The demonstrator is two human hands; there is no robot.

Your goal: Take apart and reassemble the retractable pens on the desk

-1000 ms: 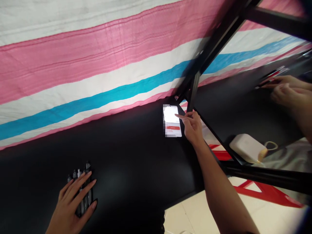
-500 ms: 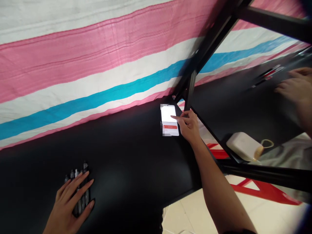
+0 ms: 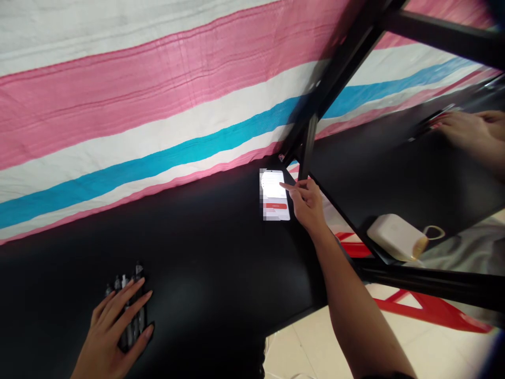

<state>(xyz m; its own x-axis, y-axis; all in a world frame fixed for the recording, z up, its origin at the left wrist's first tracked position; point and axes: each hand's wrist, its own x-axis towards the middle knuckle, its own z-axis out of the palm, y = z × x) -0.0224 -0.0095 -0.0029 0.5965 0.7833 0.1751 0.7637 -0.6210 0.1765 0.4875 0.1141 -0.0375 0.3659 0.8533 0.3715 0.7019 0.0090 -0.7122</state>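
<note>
My left hand (image 3: 114,326) lies flat with its fingers spread over several dark pens (image 3: 136,310) placed side by side on the black table. The pens' far ends stick out past the fingers, and the palm hides part of them. Farther off, a lit smartphone (image 3: 276,195) lies face up, its screen white with a red bar, partly pixelated. At its right edge is my right hand (image 3: 306,202), holding nothing. Its index finger stretches out to the upper right part of the screen, the other fingers loosely bent; whether the fingertip touches the glass I cannot tell.
A striped cloth (image 3: 165,116) hangs behind the black table (image 3: 205,263). Black metal frame bars (image 3: 347,63) stand at the right. Beyond them, another table holds a white rounded device (image 3: 396,237) with a loop, and another person's hands (image 3: 469,131) near pens. Red metal parts (image 3: 430,310) are below.
My right index finger has shifted slightly up and right on the phone screen. The other person's hands have moved left onto their pens. My left hand has stayed put.
</note>
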